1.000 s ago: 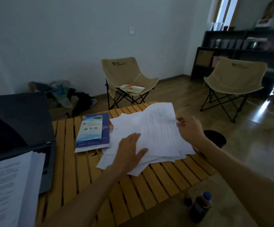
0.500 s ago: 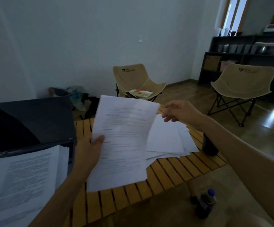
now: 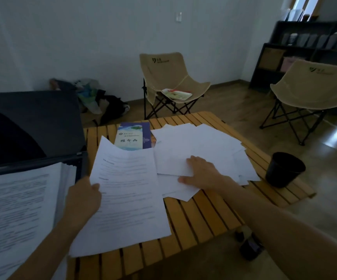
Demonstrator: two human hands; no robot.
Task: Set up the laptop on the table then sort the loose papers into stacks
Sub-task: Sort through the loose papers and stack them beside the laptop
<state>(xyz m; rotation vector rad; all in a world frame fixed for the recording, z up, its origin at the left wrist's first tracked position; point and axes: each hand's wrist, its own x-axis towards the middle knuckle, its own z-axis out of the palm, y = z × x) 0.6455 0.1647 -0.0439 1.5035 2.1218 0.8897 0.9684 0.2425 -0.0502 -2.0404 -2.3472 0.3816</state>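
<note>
The person's left hand (image 3: 83, 196) pinches a printed sheet (image 3: 126, 196) by its left edge, thumb on top and the other fingers hidden beneath. The page looks to be hanging low over the slatted wooden table (image 3: 202, 215), its far corner curling up; whether the near end touches the slats I cannot tell. It is a single leaf of thin paper, I'd judge: almost weightless, floppy, quick to bend or slide. A hold at mid-edge, as here, seems best to keep it from folding.

To the right of that grip, the right hand (image 3: 203, 171) lies flat, fingers straight, pressing on the loose pile of papers (image 3: 199, 146), which fans untidily over the far right part of the table. These sheets will likely slip over one another, so a flat palm steadies them and a thumb under a corner would lift one off.

To the left of the gripped page, the laptop (image 3: 32, 126) stands open with a thick stack of printed pages (image 3: 18, 211) resting on it. Beyond the gripped page lies a blue booklet (image 3: 133, 136).

The only container is a black bin (image 3: 284, 169) on the floor, past the right hand, beside the table's right edge; its contents are not visible.
</note>
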